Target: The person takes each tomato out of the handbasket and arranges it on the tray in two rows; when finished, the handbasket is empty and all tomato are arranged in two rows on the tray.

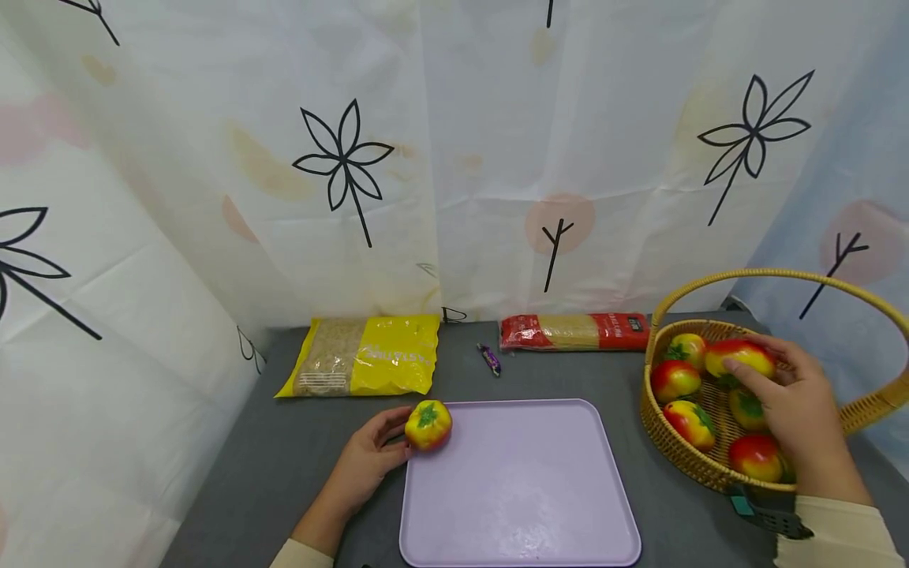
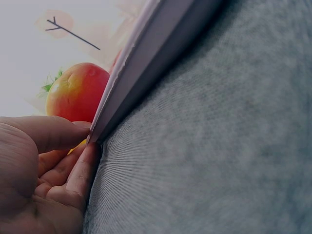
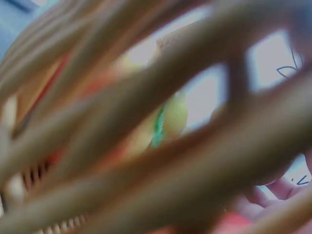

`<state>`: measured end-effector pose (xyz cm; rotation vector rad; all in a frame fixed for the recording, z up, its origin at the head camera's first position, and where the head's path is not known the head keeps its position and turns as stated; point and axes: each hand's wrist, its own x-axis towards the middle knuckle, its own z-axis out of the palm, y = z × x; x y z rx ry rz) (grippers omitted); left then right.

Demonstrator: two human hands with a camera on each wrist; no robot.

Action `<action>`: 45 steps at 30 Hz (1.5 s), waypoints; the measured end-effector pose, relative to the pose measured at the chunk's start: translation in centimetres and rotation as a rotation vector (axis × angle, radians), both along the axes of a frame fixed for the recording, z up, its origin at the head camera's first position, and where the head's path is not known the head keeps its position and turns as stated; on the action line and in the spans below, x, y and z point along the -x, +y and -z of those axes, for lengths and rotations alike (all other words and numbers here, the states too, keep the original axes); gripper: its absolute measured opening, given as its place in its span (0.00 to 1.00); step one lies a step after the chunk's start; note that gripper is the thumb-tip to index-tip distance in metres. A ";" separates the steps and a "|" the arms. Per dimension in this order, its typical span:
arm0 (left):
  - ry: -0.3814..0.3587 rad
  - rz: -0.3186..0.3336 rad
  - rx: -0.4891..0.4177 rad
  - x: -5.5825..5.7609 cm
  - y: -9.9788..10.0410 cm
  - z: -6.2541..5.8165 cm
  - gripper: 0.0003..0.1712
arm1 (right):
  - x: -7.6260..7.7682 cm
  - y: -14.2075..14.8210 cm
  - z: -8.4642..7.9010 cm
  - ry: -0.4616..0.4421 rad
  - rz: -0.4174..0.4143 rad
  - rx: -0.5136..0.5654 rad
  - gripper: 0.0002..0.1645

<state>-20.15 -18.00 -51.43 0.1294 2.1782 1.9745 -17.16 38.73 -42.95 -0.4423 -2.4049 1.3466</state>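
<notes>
At the tray's far-left corner, a yellow-and-red persimmon-like fruit [image 1: 428, 426] with a green leafy crown sits against my left hand [image 1: 369, 456]. The thumb and bent fingers lie around its near-left side. In the left wrist view the thumb and fingertips meet the edge of the lilac tray [image 1: 518, 489], with the fruit [image 2: 78, 92] behind them. Over the wicker basket [image 1: 675, 457], my right hand [image 1: 802, 402] grips another such fruit [image 1: 742, 359] between thumb and fingers. Several similar fruits lie below it. Blurred basket weave hides most of this hand in the right wrist view.
Toward the back of the grey table [image 1: 241, 473] lie a yellow bag of grain [image 1: 362, 356], a small purple-wrapped candy [image 1: 489, 360] and a red noodle packet [image 1: 575, 332]. A tall basket handle [image 1: 753, 274] arches beside my right hand. Patterned curtains [image 1: 461, 158] enclose the table.
</notes>
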 end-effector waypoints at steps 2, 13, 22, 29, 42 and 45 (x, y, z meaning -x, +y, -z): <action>0.001 -0.002 0.003 -0.1 0.0 0.0 0.35 | 0.0 -0.1 -0.1 0.042 -0.005 0.088 0.32; -0.001 -0.003 -0.003 -0.3 -0.1 0.0 0.35 | -0.2 -2.0 -1.2 0.334 -0.194 0.420 0.24; -0.007 -0.011 -0.002 -0.4 -0.2 0.2 0.35 | -0.2 -4.8 -2.0 0.425 -0.468 0.616 0.30; 0.001 -0.011 0.008 -0.3 -0.1 0.1 0.35 | -0.1 -7.0 -2.2 0.333 -0.590 0.555 0.40; 0.011 -0.012 0.014 -0.2 0.0 0.1 0.35 | -0.1 -11.6 -1.5 0.212 -0.582 0.268 0.39; 0.009 -0.012 0.016 -0.1 0.1 0.0 0.35 | 0.0 -12.6 -1.2 0.189 -0.606 0.271 0.36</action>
